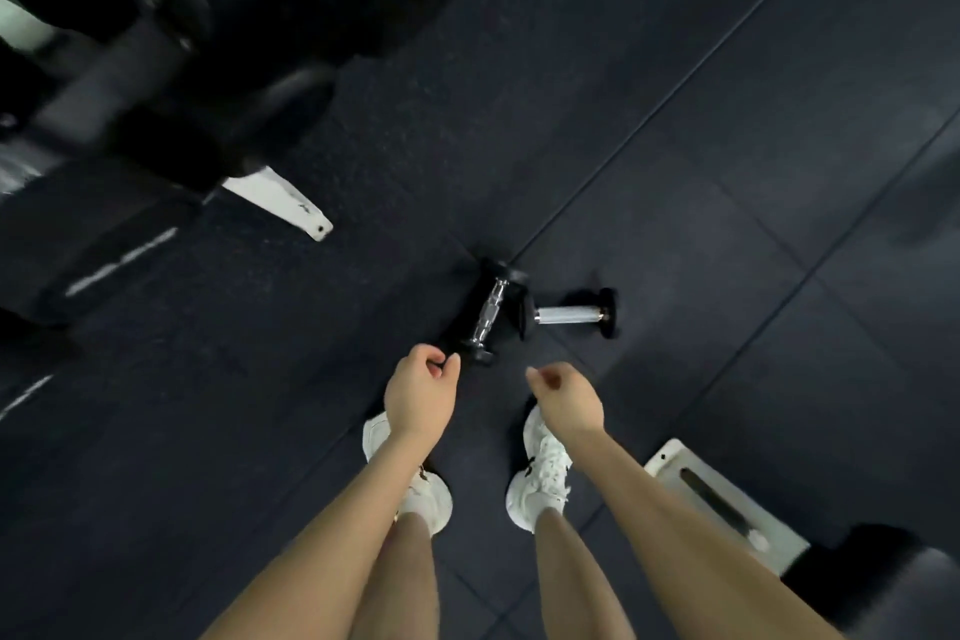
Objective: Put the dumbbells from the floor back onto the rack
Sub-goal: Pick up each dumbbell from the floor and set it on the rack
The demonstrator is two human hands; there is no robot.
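Two small black dumbbells with chrome handles lie on the dark rubber floor just ahead of my feet. The left dumbbell (488,311) points away from me, and the right dumbbell (570,314) lies crosswise, their heads touching. My left hand (420,392) hangs just short of the left dumbbell's near head, fingers loosely curled, holding nothing. My right hand (566,398) hovers a little nearer to me than the right dumbbell, also loosely curled and empty. The rack (104,42), blurred, stands at the upper left with large black dumbbells on it.
The rack's white foot (280,200) juts out onto the floor at left. Another white base plate (727,499) of dark equipment sits at the lower right. My white shoes (540,473) stand just behind the dumbbells. Dark floor tiles stretch to the right.
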